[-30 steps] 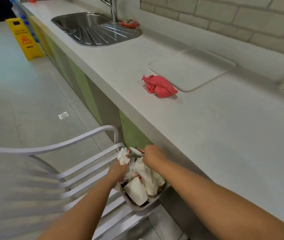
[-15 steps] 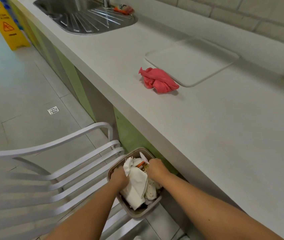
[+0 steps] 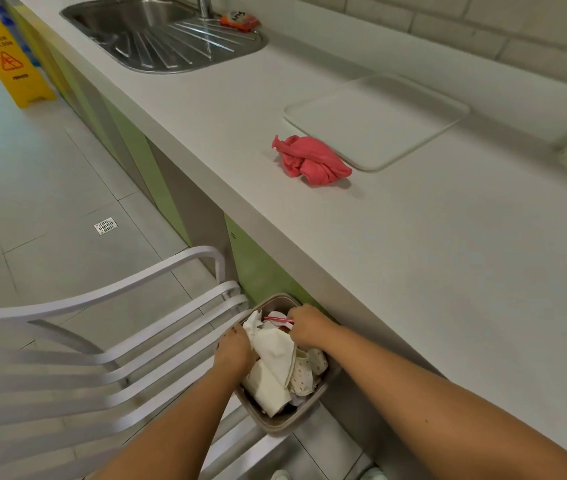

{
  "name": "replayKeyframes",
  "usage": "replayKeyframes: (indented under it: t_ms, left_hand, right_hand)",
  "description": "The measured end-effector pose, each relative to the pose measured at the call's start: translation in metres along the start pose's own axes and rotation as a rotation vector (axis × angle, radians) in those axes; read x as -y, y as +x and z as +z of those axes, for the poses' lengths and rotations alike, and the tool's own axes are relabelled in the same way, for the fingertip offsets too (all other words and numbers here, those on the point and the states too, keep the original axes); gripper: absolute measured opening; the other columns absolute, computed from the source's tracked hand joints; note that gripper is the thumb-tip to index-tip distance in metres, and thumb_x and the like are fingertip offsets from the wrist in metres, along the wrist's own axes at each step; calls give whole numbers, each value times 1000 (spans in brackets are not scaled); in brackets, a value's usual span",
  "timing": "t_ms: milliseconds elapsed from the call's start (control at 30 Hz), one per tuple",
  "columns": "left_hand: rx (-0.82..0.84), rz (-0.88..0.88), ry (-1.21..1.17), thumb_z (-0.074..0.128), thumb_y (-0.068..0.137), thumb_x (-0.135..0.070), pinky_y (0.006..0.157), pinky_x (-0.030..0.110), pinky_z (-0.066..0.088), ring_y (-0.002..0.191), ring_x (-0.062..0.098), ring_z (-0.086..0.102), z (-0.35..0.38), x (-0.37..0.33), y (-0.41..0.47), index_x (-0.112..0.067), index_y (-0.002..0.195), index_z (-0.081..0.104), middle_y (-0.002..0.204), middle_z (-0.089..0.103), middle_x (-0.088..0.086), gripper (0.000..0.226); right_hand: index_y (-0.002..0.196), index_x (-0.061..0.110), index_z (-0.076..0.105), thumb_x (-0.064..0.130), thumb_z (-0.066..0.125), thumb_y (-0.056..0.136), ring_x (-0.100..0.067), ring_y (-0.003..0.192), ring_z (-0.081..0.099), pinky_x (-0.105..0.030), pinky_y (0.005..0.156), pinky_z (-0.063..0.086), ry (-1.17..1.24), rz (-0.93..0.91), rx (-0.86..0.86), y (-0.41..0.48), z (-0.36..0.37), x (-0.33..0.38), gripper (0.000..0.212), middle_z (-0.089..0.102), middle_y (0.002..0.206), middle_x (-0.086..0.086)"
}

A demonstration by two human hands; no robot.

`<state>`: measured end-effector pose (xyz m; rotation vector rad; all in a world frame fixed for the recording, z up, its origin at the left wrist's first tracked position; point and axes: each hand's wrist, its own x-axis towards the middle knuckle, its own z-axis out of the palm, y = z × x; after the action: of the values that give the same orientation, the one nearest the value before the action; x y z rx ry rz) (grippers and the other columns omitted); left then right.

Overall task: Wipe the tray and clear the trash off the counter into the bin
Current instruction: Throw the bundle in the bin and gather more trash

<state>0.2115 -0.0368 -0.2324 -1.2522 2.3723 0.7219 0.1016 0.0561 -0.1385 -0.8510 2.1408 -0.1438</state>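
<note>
1. Both my hands are in the small brown plastic bin [image 3: 277, 426] below the white counter [image 3: 413, 271]: my left hand [image 3: 235, 348] presses crumpled white paper trash [image 3: 271, 362].
2. My right hand [image 3: 309, 327] pinches a red straw [image 3: 277, 319].
3. The rectangular white tray [image 3: 375, 119] lies on that counter, the crumpled pink cloth [image 3: 309, 161] just beside it.
4. The yellow floor sign [image 3: 7, 60] reads "CAUTION WET FLOOR".

**Bare Arms, No Sleeves in View**

Two forearms enter from the bottom edge, both uncovered from the frame's edge to the wrist; no sleeve, cuff, watch, bracelet or glove shows on either. The left hand [image 3: 235, 348] and the right hand [image 3: 309, 327] are bare, with no ring visible on the fingers that can be seen. Fingernails are too small and blurred to tell. No other part of the person shows clearly.
</note>
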Motion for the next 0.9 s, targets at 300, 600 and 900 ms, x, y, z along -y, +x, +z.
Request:
replayKeyframes:
  t_ms: [300,600,900]
  left_hand:
    - [29,0,148,58,82,-48,101,35,37,128,29,35,-31,-12,-22,-11,128,48,136,38,12,59]
    - [192,309,140,55,88,-29,57,22,40,69,18,54,-128,-85,-61,-5,80,61,74,60,6,26]
    - [54,602,25,57,90,-22,57,21,44,57,11,56,-166,-194,-108,-9,96,65,66,58,-2,17]
  right_hand:
    - [124,0,56,7,39,96,-27,101,58,-29,76,51,-116,-102,-46,-38,-29,23,33,59,125,-16]
    - [111,6,61,12,46,92,-23,69,63,-28,61,46,-148,-95,-187,-89,-88,17,26,69,89,-11]
    - [106,15,62,22,52,93,-20,89,55,-27,72,42,-130,47,-375,-125,-143,-38,17,63,110,-2]
